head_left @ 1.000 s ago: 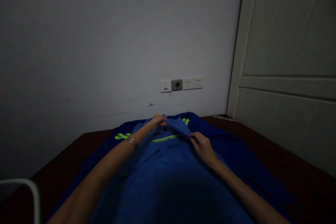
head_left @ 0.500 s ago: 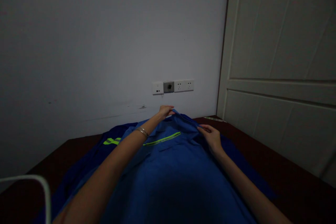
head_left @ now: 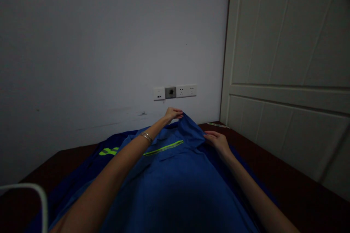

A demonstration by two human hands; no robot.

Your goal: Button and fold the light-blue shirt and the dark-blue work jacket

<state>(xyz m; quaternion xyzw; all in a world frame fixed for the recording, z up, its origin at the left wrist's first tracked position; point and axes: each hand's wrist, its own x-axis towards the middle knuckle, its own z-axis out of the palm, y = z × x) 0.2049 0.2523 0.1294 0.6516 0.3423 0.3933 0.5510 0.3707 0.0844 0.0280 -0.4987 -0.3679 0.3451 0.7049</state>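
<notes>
A light blue work shirt [head_left: 175,171] with a yellow-green reflective stripe [head_left: 164,147] across its chest lies spread in front of me. Its far right shoulder part is lifted and stretched between my two hands. My left hand [head_left: 174,114], closed in a pinch, holds the upper corner of the cloth. Lower and to the right, my right hand [head_left: 217,142] pinches the edge of the same part. Beneath lies a darker blue garment [head_left: 82,167], with a yellow-green and grey band [head_left: 108,151] showing at the left. The shirt's lower part fades into shadow.
The garments lie on a dark reddish-brown surface [head_left: 73,148] against a pale wall [head_left: 109,43]. Sockets and a switch plate [head_left: 186,91] sit low on the wall. A white panelled door [head_left: 273,62] stands at the right. A white curved tube or cable [head_left: 41,193] shows at the lower left.
The lifted cloth is now pulled taut and stands higher between my hands, its flat face showing. Both hands keep their hold. The view has turned slightly right.
</notes>
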